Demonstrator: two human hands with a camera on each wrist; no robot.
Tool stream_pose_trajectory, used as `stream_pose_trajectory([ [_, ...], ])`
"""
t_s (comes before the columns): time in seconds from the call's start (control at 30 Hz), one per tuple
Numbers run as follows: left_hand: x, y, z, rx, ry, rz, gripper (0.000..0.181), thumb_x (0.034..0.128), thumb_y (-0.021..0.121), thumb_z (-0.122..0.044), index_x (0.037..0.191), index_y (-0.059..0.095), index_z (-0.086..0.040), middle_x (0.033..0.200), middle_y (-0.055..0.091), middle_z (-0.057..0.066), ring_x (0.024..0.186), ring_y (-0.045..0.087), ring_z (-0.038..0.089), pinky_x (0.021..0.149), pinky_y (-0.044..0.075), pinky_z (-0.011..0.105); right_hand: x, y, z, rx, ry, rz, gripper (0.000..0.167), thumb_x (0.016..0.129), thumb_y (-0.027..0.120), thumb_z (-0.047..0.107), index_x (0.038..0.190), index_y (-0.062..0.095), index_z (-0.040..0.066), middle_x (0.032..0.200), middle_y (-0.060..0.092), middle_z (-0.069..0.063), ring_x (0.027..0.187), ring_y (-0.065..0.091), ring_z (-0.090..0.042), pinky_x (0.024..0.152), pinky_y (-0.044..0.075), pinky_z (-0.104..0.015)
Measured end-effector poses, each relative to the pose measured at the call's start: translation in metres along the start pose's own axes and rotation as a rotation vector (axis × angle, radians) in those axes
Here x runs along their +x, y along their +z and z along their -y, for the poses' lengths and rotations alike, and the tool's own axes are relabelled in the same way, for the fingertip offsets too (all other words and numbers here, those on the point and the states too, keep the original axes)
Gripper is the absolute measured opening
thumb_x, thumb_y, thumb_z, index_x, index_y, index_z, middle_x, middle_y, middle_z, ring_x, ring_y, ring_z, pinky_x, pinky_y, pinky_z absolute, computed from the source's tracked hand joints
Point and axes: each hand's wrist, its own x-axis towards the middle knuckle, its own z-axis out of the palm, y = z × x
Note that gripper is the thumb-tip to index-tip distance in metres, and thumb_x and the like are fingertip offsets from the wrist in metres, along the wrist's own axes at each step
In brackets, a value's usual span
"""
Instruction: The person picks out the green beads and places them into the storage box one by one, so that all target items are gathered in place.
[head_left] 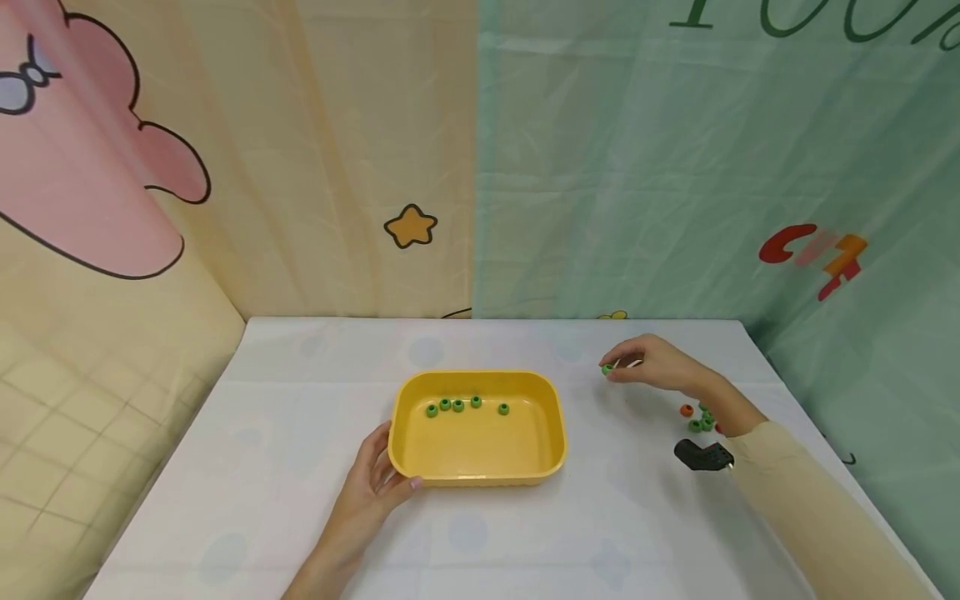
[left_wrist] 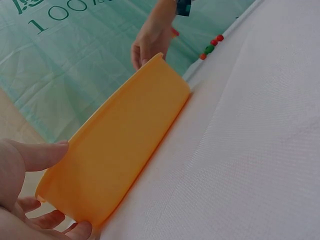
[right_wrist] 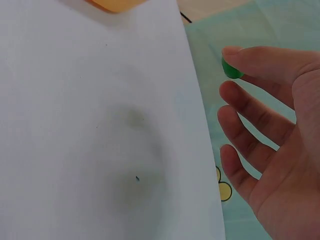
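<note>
A yellow plastic tray (head_left: 487, 450) rests on the white table, with several green beads (head_left: 458, 406) lying inside near its far side. My left hand (head_left: 363, 487) holds the tray by its near left corner. In the left wrist view the thumb (left_wrist: 47, 156) lies against one side and the other fingers bend round the end. To the right of the tray and above the table, my right hand (head_left: 656, 364) pinches one green bead (right_wrist: 231, 69) between thumb and index finger. The other fingers of that hand are slightly bent and hold nothing.
Loose green, orange and red beads (head_left: 707, 423) lie on the table under the right forearm, partly hidden by it. A black device (head_left: 702, 455) sticks out at the right wrist. Printed curtains (head_left: 600, 167) hang behind the far table edge and along both sides.
</note>
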Motion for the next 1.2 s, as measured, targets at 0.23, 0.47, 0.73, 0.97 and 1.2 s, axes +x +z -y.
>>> stream_pose_trajectory([
  [0.23,0.0,0.0,-0.001,0.008,-0.004,-0.002,0.093,0.0895,0.081,-0.007,0.162,0.024,-0.018,0.167,0.022,0.009,0.15,0.03,0.034,0.112,0.042,0.029,0.013,0.008,0.012,-0.008,-0.055,0.031,0.028,0.095,0.078,0.019,0.116,0.076,0.002,0.109,0.074,-0.001,0.098,0.066,-0.022,0.087,0.06,-0.036],
  [0.47,0.0,0.0,-0.001,0.007,0.0,-0.003,0.093,0.0895,0.082,-0.008,0.162,0.024,-0.018,0.167,0.022,0.01,0.151,0.029,0.034,0.112,0.042,0.029,0.021,0.016,0.026,0.015,-0.096,0.063,0.026,0.094,0.078,0.019,0.115,0.077,0.003,0.109,0.074,0.0,0.099,0.065,-0.022,0.089,0.06,-0.037],
  [0.73,-0.001,0.0,-0.001,0.009,-0.005,-0.002,0.094,0.0891,0.082,-0.01,0.162,0.024,-0.019,0.167,0.021,0.009,0.151,0.029,0.035,0.112,0.042,0.03,0.031,0.025,0.04,0.012,-0.151,0.096,0.02,0.094,0.077,0.016,0.112,0.078,0.006,0.108,0.073,0.0,0.097,0.065,-0.022,0.088,0.06,-0.036],
  [0.97,0.0,0.0,0.0,0.003,0.001,0.0,0.094,0.0888,0.082,-0.009,0.162,0.024,-0.019,0.167,0.022,0.009,0.15,0.03,0.035,0.112,0.042,0.029,0.041,0.033,0.053,-0.003,-0.207,0.12,0.024,0.094,0.077,0.015,0.113,0.077,0.001,0.108,0.074,0.0,0.096,0.065,-0.021,0.089,0.06,-0.037],
  [1.2,0.0,0.0,0.0,0.002,0.005,-0.001,0.093,0.0888,0.082,-0.008,0.161,0.025,-0.018,0.167,0.022,0.009,0.15,0.03,0.035,0.111,0.042,0.028,0.05,0.04,0.068,0.004,-0.229,0.147,0.021,0.094,0.077,0.014,0.112,0.078,0.004,0.105,0.074,0.001,0.096,0.065,-0.02,0.088,0.061,-0.035],
])
